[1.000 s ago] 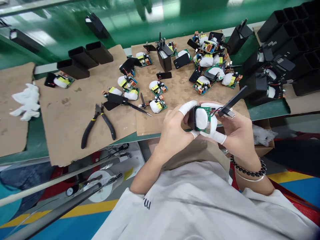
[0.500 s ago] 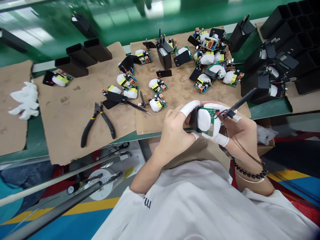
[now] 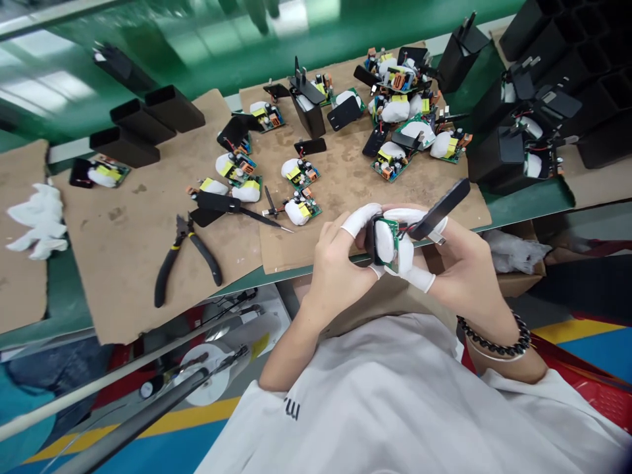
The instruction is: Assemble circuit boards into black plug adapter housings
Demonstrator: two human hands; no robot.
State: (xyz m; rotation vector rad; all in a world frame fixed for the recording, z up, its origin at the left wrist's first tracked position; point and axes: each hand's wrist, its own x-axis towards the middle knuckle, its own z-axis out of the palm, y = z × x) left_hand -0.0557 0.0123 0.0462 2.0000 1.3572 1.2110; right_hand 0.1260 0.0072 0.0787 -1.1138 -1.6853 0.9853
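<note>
Both hands meet in front of my body, with white finger cots on several fingertips. My left hand (image 3: pixel 340 260) grips a black plastic housing (image 3: pixel 371 238). In my right hand (image 3: pixel 451 260) is a green circuit board (image 3: pixel 394 230) with white potting lumps, partly inside the housing's open end. Thin wires join the board to a black end cap (image 3: pixel 441 209), which sticks up tilted over my right hand. How deep the board sits is hidden by my fingers.
Cardboard (image 3: pixel 237 247) covers the green bench, bearing cutting pliers (image 3: pixel 185 257), a black-handled tweezer-like tool (image 3: pixel 266 216) and several loose circuit boards (image 3: pixel 301 210). Empty black housings (image 3: pixel 126 146) stand at left, more (image 3: pixel 538 33) at right. White gloves (image 3: pixel 39 220) lie far left.
The circuit board sits further inside the black housing and shows less of its face. The end cap has moved left with my right hand. The whole view has shifted slightly.
</note>
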